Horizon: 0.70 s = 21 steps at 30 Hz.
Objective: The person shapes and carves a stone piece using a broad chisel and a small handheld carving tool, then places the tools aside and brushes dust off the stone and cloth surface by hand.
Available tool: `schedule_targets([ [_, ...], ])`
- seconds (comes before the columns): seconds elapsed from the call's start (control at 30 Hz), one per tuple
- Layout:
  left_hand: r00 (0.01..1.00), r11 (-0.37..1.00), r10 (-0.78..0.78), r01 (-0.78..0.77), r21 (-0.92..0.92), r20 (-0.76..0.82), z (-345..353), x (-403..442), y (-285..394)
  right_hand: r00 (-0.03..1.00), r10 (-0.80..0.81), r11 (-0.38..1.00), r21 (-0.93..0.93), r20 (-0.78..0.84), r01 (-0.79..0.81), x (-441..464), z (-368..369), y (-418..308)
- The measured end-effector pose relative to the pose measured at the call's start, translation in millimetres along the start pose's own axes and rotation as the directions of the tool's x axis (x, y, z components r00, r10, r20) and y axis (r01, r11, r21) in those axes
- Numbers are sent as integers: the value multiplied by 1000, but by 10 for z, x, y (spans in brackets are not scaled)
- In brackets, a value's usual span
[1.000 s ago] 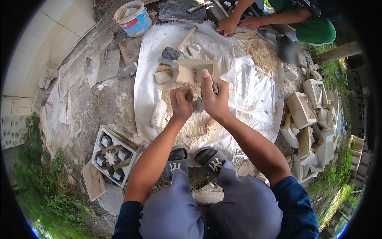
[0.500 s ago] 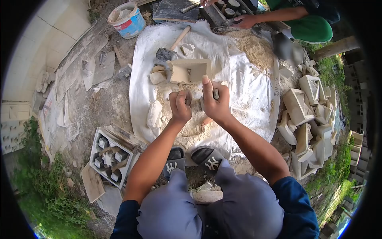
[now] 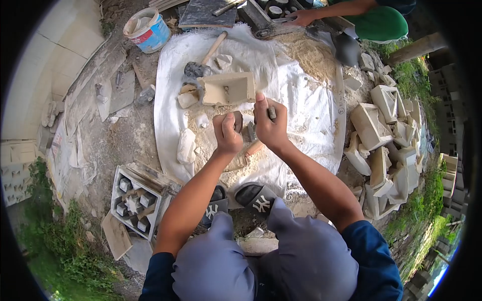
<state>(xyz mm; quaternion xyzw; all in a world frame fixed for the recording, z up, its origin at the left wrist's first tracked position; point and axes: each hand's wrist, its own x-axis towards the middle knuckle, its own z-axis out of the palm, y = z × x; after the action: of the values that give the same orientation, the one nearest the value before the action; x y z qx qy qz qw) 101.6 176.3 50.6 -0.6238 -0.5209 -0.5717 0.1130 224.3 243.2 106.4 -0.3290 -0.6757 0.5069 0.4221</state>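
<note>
My left hand [image 3: 229, 132] is closed, and a dark brown flat-edged piece [image 3: 238, 121] shows at its fingers. My right hand [image 3: 271, 125] is a fist with the thumb up, wrapped round a dark grey stub [image 3: 272, 113] whose kind I cannot make out. Just beyond them an open cast block [image 3: 229, 89], pale and box-shaped with thin walls, lies on the white sheet [image 3: 170, 95]. Beneath my hands lies a tool with a reddish wooden handle [image 3: 254, 148], its head partly hidden. Pale powder covers the sheet there.
A mallet [image 3: 196, 69] and broken chunks [image 3: 188, 98] lie left of the block. Sand [image 3: 309, 57] is heaped behind. At left stands a metal mould [image 3: 135, 200]; at right, piled cast blocks [image 3: 384, 150]. A co-worker's hand [image 3: 303, 18] and a bucket [image 3: 147, 31] are at the back.
The view has shifted, so the sheet and block appear further left and slightly higher. My hands stay close together, still closed. More of the reddish handle shows below them.
</note>
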Motion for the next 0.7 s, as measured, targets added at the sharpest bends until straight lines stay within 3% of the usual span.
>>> schedule_targets([
  [0.07,998,997,-56,58,49,-38,138,37,0,995,80,988,133,-63,-71,84,-62,-319],
  [0.1,998,981,39,-28,191,-56,110,114,27,991,82,985,162,-103,-64,54,-107,-401],
  [0.13,998,980,27,-14,200,-61,103,-42,3,992,88,984,160,-88,-73,0,-88,-292],
  [0.2,997,996,-10,4,-90,-75,228,-346,-151,998,-51,997,-68,-32,49,-55,-117,21],
  [0.27,995,999,23,-26,-32,-96,247,-133,-42,997,-20,1000,-10,-81,19,-11,-190,-127],
  [0.33,999,967,27,-37,252,44,224,-41,-142,990,39,993,114,-133,-24,70,-205,-327],
  [0.4,993,940,106,-85,331,-48,193,162,106,987,28,983,181,-159,1,17,-227,-223],
  [0.47,973,997,-54,64,38,-222,317,-29,100,989,-32,999,-10,-144,30,18,-219,71],
  [0.57,933,897,-263,331,-292,247,270,-335,-270,989,44,996,85,-141,-32,54,-291,-215],
  [0.67,966,987,-162,158,-37,-200,462,-328,-153,986,-16,994,105,-164,34,-66,-276,-225],
  [0.7,978,835,-196,204,-510,71,351,-338,-316,992,-67,998,-11,-109,66,-89,-286,-82],
])
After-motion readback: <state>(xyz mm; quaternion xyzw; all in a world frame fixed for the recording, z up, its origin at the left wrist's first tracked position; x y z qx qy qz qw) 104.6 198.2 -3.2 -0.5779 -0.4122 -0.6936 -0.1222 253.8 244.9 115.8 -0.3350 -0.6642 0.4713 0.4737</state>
